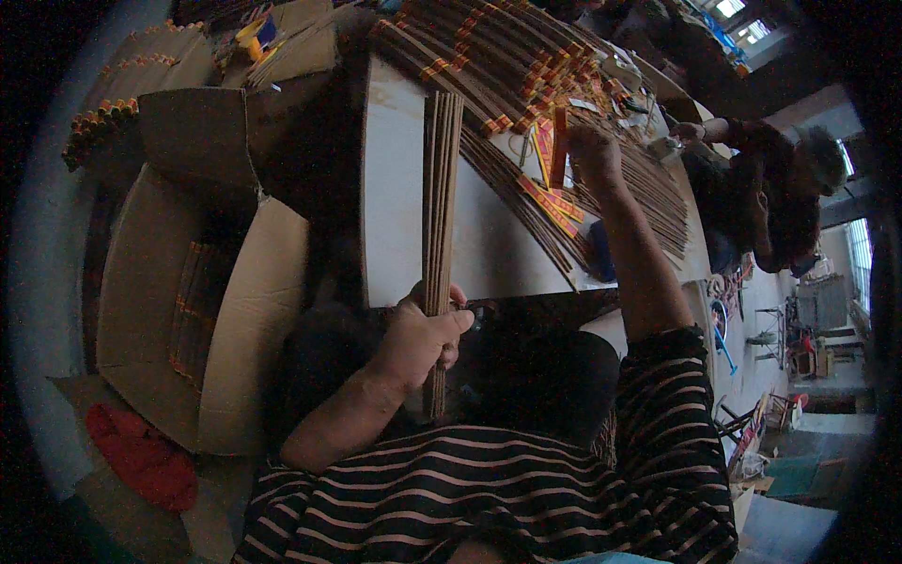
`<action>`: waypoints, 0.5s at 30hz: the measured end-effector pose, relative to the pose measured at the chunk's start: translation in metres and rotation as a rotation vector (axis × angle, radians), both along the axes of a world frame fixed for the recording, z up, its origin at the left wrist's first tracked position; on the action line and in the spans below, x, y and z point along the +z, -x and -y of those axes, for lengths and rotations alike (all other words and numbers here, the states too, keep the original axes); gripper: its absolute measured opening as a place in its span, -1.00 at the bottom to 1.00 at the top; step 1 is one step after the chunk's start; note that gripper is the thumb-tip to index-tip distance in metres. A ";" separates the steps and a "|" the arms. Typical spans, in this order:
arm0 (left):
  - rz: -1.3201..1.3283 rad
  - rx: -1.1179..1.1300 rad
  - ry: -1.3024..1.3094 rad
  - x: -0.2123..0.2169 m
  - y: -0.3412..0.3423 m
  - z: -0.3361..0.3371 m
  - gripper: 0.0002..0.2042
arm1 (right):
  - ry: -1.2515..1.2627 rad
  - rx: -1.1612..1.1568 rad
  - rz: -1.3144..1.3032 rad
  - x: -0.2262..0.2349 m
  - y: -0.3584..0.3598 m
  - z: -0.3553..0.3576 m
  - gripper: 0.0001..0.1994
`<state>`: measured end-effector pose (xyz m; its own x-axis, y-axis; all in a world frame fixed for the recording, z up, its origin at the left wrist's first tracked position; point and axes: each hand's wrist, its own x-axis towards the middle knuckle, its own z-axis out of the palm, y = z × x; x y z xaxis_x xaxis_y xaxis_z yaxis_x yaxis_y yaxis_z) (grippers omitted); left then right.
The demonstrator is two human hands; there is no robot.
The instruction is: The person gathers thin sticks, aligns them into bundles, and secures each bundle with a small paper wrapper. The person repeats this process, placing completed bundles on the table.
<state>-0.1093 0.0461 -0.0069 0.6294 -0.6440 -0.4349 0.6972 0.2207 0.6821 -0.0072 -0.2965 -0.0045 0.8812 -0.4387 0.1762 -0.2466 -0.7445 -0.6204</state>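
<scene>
My left hand (413, 346) is closed round a bundle of thin brown incense sticks (442, 202), held upright in front of my lap at the table's near edge. The bundle has no paper band that I can see. Over the table, my right hand (596, 155) is closed, with a red paper strip (559, 150) at its fingers; the fingertips are partly hidden. Below it lie red and yellow paper strips (552, 204) on loose brown sticks (515, 188). A pair of scissors (520, 146) seems to lie beside the strips.
Banded bundles (489, 56) are piled across the far side of the white table (395, 188). To the left stands an open cardboard box (254, 329) with banded bundles inside, and a red cloth-like thing (141, 458) near it. Another person (775, 188) sits at the right.
</scene>
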 end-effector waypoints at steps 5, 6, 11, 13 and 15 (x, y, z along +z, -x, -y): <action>0.018 0.014 0.012 0.001 0.002 0.002 -0.85 | -0.321 0.059 0.179 0.017 0.010 0.000 -0.92; 0.015 0.017 0.007 0.001 0.002 0.001 -0.85 | -0.495 0.068 0.192 0.019 0.011 -0.001 -0.94; 0.048 0.043 -0.001 0.003 -0.004 0.000 -0.82 | -0.460 0.345 -0.244 0.044 0.065 -0.054 -0.78; 0.025 0.064 0.093 0.004 -0.005 -0.006 -0.87 | -0.998 0.148 -0.281 0.050 0.092 -0.107 -0.80; -0.019 0.047 0.114 0.003 -0.006 -0.007 -0.88 | -0.918 0.165 -0.452 0.050 0.116 -0.125 -0.82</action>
